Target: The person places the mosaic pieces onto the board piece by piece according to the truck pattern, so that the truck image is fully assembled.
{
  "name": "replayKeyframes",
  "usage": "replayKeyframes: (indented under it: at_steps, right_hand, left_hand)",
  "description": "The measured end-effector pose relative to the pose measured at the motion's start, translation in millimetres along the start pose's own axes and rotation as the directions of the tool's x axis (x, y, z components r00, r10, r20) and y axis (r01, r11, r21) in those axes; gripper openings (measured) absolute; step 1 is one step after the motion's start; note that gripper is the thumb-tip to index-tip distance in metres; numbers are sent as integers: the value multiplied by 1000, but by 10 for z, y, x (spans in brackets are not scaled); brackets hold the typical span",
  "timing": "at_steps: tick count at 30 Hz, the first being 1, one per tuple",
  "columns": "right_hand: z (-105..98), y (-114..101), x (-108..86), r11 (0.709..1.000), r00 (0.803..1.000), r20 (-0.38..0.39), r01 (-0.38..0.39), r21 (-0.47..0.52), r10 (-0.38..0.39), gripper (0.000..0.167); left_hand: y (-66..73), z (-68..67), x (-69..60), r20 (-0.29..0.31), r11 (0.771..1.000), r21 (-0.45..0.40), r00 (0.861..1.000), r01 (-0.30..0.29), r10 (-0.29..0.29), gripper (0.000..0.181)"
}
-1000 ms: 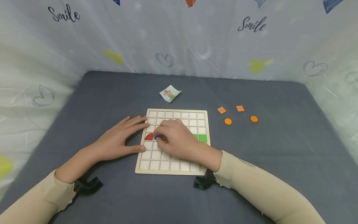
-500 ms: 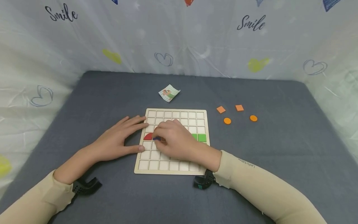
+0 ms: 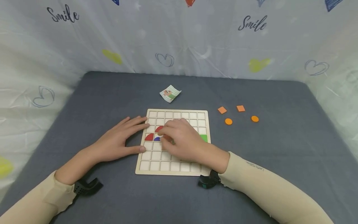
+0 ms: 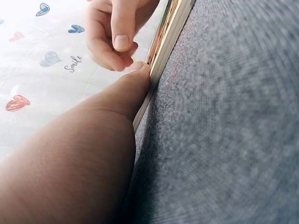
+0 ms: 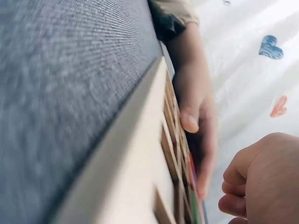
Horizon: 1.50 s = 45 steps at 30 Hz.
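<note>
A light wooden grid board [image 3: 171,166] lies on the table. My left hand [image 3: 114,141] is spread at its left edge, with straight fingertips and thumb touching the rim. My right hand [image 3: 184,140] hovers over the middle cells, fingers loosely curled; between them I see nothing held. Just left of its fingertips a blue rounded piece [image 3: 157,139] sits in a cell. Beside it is a red quarter-circle piece [image 3: 149,137], with another red piece [image 3: 159,128] one row up. A green square [image 3: 204,137] shows at the right end of that row. Pieces under my right hand are mostly hidden.
Two orange squares [image 3: 240,108] and two orange discs [image 3: 228,121] lie right of the board. A small printed pattern card [image 3: 170,93] lies behind it. The dark grey tabletop [image 3: 126,199] ends at a white patterned curtain [image 3: 201,40].
My right hand has let go of the blue piece and shifted right, uncovering it and the upper red piece while covering more of the green. My left hand stays put.
</note>
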State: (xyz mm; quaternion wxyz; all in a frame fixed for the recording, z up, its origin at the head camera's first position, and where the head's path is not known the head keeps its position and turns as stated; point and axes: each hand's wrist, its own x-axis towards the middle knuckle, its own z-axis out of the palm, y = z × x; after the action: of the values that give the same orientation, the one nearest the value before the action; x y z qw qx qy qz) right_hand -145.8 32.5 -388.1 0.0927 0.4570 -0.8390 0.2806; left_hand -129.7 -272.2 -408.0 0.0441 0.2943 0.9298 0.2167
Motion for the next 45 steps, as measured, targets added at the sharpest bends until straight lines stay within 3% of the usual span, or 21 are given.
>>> replayKeyframes:
  at_steps: [7, 17, 36, 45]
  right_hand:
    - [-161, 151, -109, 999, 996, -88, -29, 16, 30, 14]
    - [-494, 606, -354, 987, 963, -226, -157, -19, 148, 13]
    - [-848, 1120, -720, 918, 899, -265, -384, -95, 349, 20]
    - [-896, 1293, -786, 863, 869, -219, -481, -155, 444, 32]
  left_hand:
    - [-1, -1, -32, 13, 1000, -3, 1000, 23, -23, 87]
    - [9, -5, 6, 22, 1000, 7, 1000, 17, -17, 90]
    - [46, -27, -10, 26, 999, 5, 999, 34, -34, 90]
    - [50, -26, -9, 27, 999, 0, 999, 44, -44, 92]
